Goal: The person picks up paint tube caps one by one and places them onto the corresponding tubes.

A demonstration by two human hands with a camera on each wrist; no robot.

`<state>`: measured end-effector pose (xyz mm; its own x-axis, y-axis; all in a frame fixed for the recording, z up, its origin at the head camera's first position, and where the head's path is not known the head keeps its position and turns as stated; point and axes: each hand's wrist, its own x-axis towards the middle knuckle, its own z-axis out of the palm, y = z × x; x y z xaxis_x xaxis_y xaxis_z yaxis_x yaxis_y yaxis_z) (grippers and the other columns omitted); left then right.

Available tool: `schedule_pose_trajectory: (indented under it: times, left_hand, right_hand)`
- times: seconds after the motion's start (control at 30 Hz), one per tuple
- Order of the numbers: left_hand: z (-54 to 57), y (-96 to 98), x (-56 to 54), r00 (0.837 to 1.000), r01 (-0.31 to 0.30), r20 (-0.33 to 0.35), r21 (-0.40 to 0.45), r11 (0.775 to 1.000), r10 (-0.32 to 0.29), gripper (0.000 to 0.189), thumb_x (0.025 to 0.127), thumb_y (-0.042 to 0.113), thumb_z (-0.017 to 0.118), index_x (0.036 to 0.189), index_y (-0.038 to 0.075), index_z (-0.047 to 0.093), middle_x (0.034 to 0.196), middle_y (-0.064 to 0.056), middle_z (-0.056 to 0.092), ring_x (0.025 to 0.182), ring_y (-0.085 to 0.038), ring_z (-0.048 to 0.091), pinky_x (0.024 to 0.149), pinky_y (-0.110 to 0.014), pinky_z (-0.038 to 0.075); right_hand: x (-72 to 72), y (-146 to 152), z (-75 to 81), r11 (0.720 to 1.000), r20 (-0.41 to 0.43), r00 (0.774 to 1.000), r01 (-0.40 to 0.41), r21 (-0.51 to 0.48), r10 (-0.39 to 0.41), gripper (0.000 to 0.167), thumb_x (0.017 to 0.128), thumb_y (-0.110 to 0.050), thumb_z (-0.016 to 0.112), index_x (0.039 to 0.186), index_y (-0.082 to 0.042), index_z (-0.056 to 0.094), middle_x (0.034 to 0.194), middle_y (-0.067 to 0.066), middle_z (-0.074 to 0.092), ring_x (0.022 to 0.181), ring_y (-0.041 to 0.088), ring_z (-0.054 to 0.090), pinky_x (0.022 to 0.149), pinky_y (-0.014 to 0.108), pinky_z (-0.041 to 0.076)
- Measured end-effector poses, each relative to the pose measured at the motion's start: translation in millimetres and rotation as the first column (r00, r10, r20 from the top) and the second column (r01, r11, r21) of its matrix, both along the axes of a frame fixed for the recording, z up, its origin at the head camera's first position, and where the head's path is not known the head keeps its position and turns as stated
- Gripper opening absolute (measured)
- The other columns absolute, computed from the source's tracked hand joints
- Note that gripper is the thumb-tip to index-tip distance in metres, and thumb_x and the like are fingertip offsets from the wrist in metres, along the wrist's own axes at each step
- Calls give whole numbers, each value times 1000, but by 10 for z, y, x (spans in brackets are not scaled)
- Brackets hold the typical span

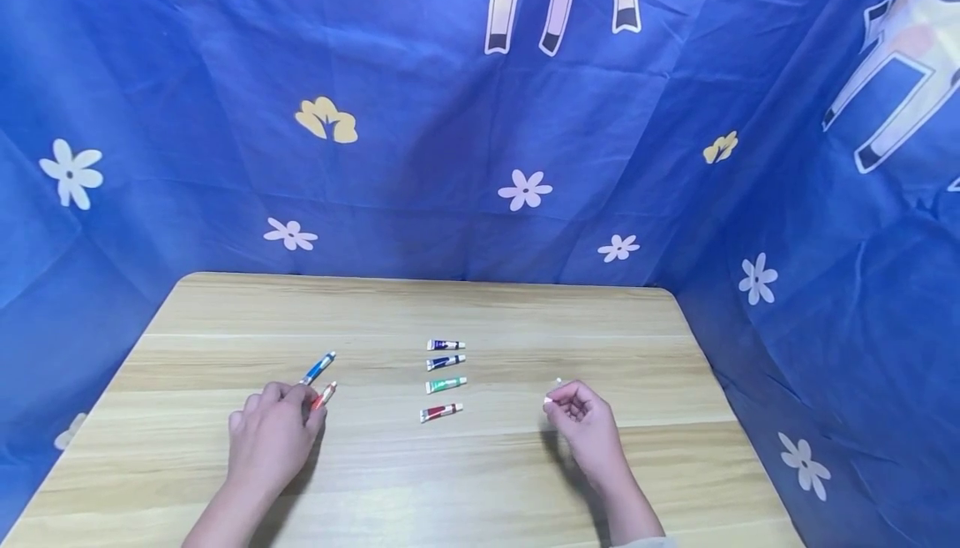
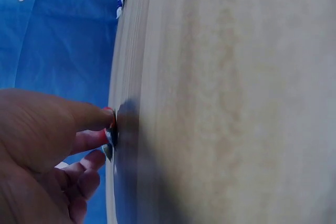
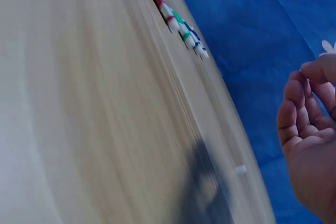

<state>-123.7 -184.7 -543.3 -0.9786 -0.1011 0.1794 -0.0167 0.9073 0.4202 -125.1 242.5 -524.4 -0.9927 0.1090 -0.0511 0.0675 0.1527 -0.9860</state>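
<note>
My left hand (image 1: pixel 272 433) pinches the tail end of an orange-red paint tube (image 1: pixel 326 396) between thumb and forefinger, low at the table. Just beyond its fingers lies a blue paint tube (image 1: pixel 318 367). In the left wrist view, the red tube's end (image 2: pixel 109 124) shows between the fingertips. Over on the right, my right hand (image 1: pixel 588 427) holds a small white cap (image 1: pixel 548 400) at the tips of thumb and forefinger, raised above the table. A second white cap (image 3: pixel 241 169) rests on the tabletop close by.
Between the hands, several paint tubes lie in a column: purple (image 1: pixel 446 345), dark blue (image 1: pixel 446 362), green (image 1: pixel 446 384) and dark red (image 1: pixel 441 412). The wooden table (image 1: pixel 390 473) meets a blue printed cloth (image 1: pixel 420 164) at the back and sides.
</note>
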Motion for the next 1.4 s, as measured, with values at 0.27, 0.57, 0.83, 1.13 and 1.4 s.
schedule_pose_trajectory:
  times: [0.27, 0.57, 0.83, 1.13, 1.4]
  left_hand:
    - [17, -9, 1, 998, 15, 57, 5, 1000, -16, 18, 99, 23, 73, 107, 7, 74, 118, -28, 71, 93, -40, 61, 74, -45, 34]
    - [38, 0, 1, 995, 27, 89, 65, 998, -33, 22, 104, 22, 68, 117, 4, 68, 100, -17, 74, 87, -34, 65, 77, -49, 42]
    - [202, 122, 113, 989, 64, 110, 287, 956, -99, 28, 104, 18, 71, 128, 5, 65, 89, -3, 68, 69, -12, 54, 59, -29, 45]
    - [432, 425, 303, 980, 31, 158, 471, 881, -119, 22, 104, 20, 73, 124, 14, 67, 100, -3, 65, 75, -7, 51, 61, -25, 46]
    - [500, 720, 393, 974, 34, 167, 558, 829, -152, 18, 101, 17, 76, 118, 19, 69, 96, 2, 65, 80, -7, 54, 70, -23, 46]
  right_hand:
    - [181, -128, 70, 986, 2, 989, -148, 83, 148, 15, 92, -2, 80, 104, -3, 71, 96, 9, 69, 87, 12, 66, 79, 21, 57]
    - [287, -188, 102, 982, -14, 984, -176, 64, 177, 15, 92, -2, 79, 105, 0, 71, 95, 4, 69, 87, 11, 66, 80, 21, 59]
    - [290, -185, 86, 994, -46, 993, -105, 29, 106, 18, 89, 3, 81, 106, 0, 73, 93, 4, 71, 85, 12, 67, 77, 21, 59]
    - [270, -373, 87, 992, -52, 991, -123, 9, 124, 18, 89, 1, 81, 105, -2, 74, 92, 1, 71, 84, 10, 67, 77, 21, 59]
    - [274, -598, 78, 980, -30, 980, -196, 20, 196, 18, 90, -4, 82, 107, -3, 75, 99, 11, 74, 88, 9, 69, 83, 22, 60]
